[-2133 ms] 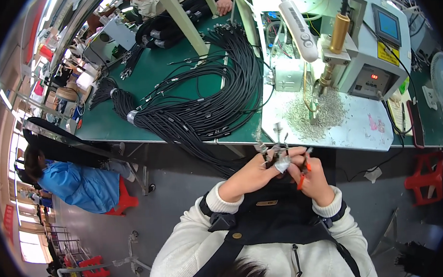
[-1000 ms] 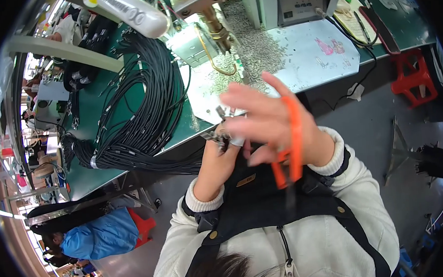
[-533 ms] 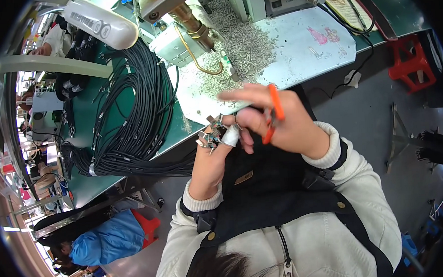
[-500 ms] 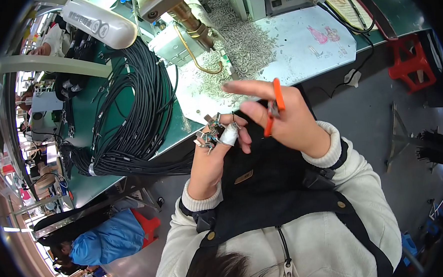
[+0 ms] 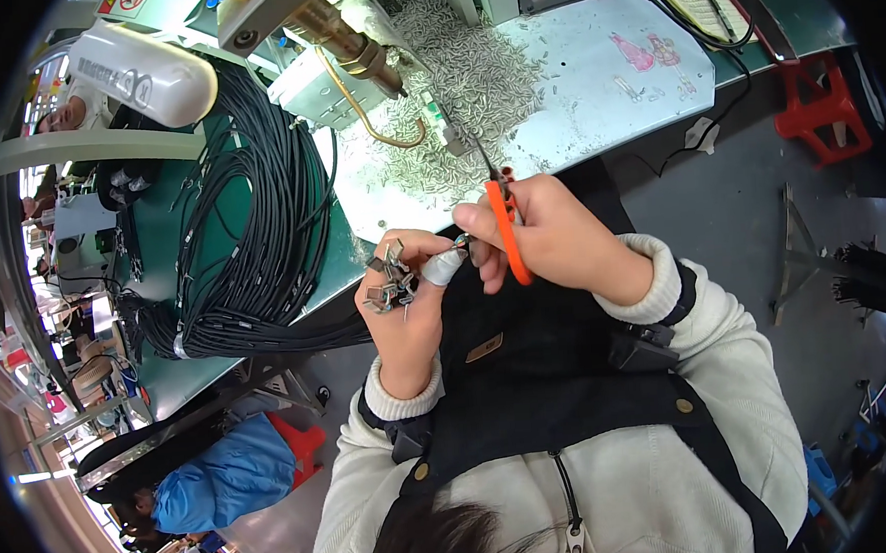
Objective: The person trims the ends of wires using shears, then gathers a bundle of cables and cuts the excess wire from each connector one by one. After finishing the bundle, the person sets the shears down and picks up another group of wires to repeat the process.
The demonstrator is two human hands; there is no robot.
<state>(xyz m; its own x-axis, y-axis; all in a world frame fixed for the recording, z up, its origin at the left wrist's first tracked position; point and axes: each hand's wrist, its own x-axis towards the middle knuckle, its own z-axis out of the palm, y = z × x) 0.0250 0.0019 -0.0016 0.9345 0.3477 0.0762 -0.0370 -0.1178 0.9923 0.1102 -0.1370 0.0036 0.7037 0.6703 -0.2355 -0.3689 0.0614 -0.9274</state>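
Orange-handled scissors (image 5: pixel 501 223): 2 o'clock from centre, blades toward 11; probably light, stiff, best held by the loops
Right hand (image 5: pixel 561 235): curled around them
Left hand (image 5: pixel 408 328): gripping silvery connectors (image 5: pixel 392 290), 9 o'clock, likely small and fiddly, easiest pinched by their sides

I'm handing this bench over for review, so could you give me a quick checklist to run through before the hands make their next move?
1. Metal connectors gathered in the left hand: ok.
2. Orange-handled scissors held in the right hand: ok.
3. Scissor blades pointing away from the left hand: ok, they point up toward the machine side.
4. Which fingers grip the small end between the hands: cannot tell, too small.
5. White plate free of loose bits: not ok, small metal pieces are heaped on it.
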